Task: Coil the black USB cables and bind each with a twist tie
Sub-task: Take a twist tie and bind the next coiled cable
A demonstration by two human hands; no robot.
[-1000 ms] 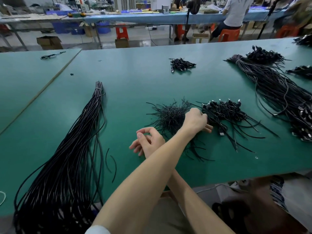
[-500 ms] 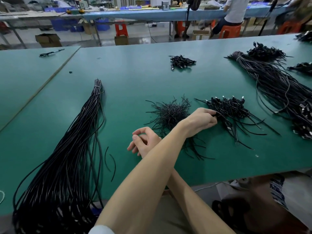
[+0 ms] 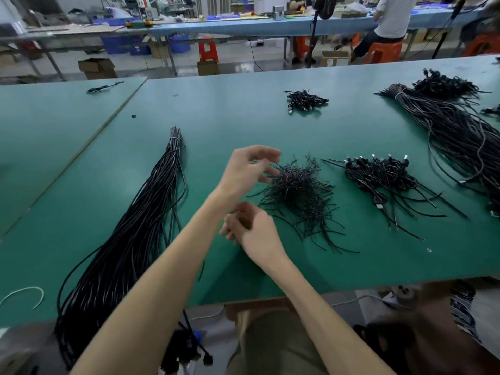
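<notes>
Twist ties [image 3: 295, 190] are heaped just right of left hand [image 3: 249, 169], fingers spread loose; right hand [image 3: 254, 231] is held loosely curled, gripping nothing.

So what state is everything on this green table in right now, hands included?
Long cable bundle: uncoiled, banded at its far end.
Right-side bundle: uncoiled, banded at its far end.
Twist tie pile: loose heap.
Cable pile with plugs: bunched, tails trailing.
Left hand: raised over the ties, fingers blurred, grip unclear.
Right hand: fingers loosely curled, nothing seen in them.
</notes>
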